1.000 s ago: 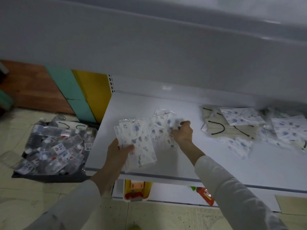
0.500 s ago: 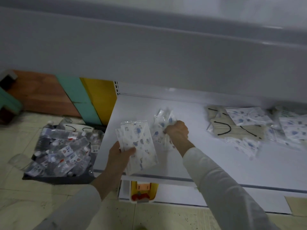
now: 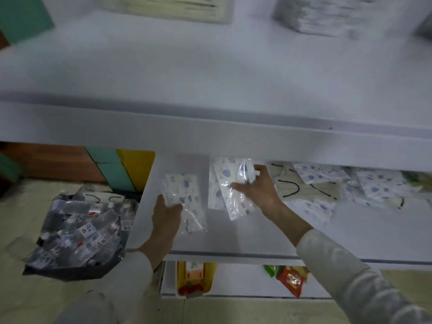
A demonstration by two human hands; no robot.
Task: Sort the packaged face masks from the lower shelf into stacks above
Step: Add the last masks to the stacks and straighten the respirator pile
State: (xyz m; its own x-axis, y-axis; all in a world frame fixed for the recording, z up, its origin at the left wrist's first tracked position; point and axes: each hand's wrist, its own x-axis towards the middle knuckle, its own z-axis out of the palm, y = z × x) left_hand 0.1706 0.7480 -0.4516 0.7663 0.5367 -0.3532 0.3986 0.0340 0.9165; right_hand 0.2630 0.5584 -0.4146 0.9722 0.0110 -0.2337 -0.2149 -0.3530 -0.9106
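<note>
Near the front left corner of the lower shelf [image 3: 233,239], our left hand [image 3: 166,218] grips a thin bunch of printed mask packets [image 3: 184,199] from below, thumb on top. Our right hand [image 3: 259,192] pinches a second bunch [image 3: 230,190] further back, thumb across its front, fingers curled round its far edge, just under the lip of the upper shelf [image 3: 210,78]. Toward the right end of the lower shelf lies a loose pile of masks [image 3: 327,183], some printed, some plain with black loops. Blurred stacks [image 3: 327,15] stand at the upper shelf's back edge. Left of the shelf, a dark bag of small bottles [image 3: 77,230] sits on the floor.
</note>
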